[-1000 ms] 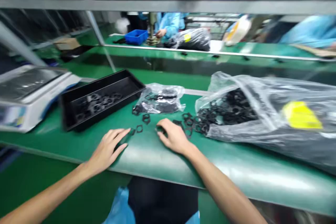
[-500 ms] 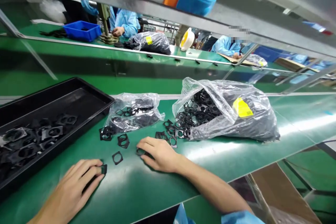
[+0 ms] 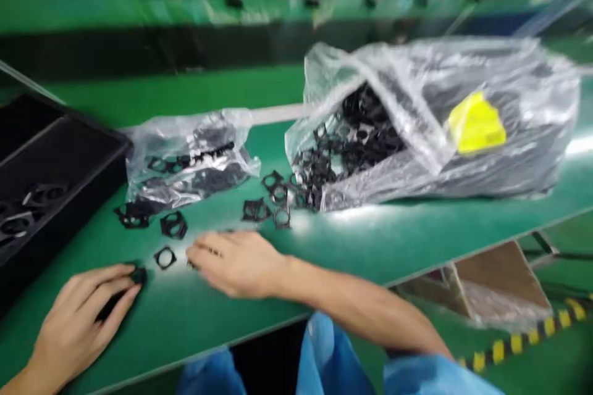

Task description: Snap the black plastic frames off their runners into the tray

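**Left hand pinching a part, right hand low over the table**

My left hand (image 3: 83, 315) has a small dark part (image 3: 138, 276) pinched between thumb and fingertips, near the front-left of the green table (image 3: 370, 244). My right hand (image 3: 238, 262) is palm down with its fingers close together. Something dark peeks out at the tips, but I can't tell if it's gripped.

Room-wise, the tray (image 3: 99, 188) walls me in on the left, and the small bag (image 3: 194, 157) sits just beside it. The front edge climbs toward the right on my feed, and my right forearm crosses it. The widest stretch of green I've got is right of that hand, between the big bag (image 3: 519, 166) and the edge.

The held part's too blurry to read its long axis. The loose frame (image 3: 156, 255) between my hands lies flat, squarish with a round hole, turned a bit cornerwise, so no real long axis. Big bag lies lengthwise left to right, mouth facing left, with more frames (image 3: 280, 194) spilling out.
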Motion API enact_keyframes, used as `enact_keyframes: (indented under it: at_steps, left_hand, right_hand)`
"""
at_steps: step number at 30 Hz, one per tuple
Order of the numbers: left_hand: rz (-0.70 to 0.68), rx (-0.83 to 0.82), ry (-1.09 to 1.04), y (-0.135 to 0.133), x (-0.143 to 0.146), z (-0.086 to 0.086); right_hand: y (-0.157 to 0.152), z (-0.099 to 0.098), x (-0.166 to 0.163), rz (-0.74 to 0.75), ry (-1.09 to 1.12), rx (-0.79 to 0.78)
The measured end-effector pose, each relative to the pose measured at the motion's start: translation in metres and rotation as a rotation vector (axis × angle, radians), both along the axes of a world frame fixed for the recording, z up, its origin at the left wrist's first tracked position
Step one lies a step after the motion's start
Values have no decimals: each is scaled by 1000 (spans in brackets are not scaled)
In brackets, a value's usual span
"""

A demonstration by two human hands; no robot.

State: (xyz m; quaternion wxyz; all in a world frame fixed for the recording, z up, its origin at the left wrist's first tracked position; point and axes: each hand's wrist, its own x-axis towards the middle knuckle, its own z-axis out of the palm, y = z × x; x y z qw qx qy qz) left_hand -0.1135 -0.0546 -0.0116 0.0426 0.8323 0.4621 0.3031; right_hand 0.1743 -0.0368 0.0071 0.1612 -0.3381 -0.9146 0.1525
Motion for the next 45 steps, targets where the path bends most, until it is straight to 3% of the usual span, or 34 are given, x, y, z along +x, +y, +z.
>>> enact_keyframes:
  at_steps: [5,16,19,22,27,33,36,39,45]
  left_hand:
    - [-63,128,263,1,-17,3]
    - [-14,75,285,-10,-31,5]
    - [-40,71,298,-13,-37,6]
    - [-98,67,323,-14,-34,9]
    - [-38,34,367,-13,-16,7]
    - [21,-13,244,-14,-10,-2]
    - [80,-27,191,-10,-9,-5]
    - [111,-72,161,-4,-8,-4]
    - [17,-171,48,7,-7,-6]
  right_hand:
    - [11,-1,-9,-42,79,-57]
    - [-4,-9,-34,-115,136,29]
    - [-12,-8,-34,-44,175,5]
    - [-17,-6,-28,-26,222,-67]
    - [-8,-10,-16,-6,197,-104]
    - [6,-19,-17,-76,285,-124]
    - [14,-24,-18,-160,486,-246]
    - [25,-25,-15,-184,797,-592]
    - [30,-14,-12,-219,792,-656]
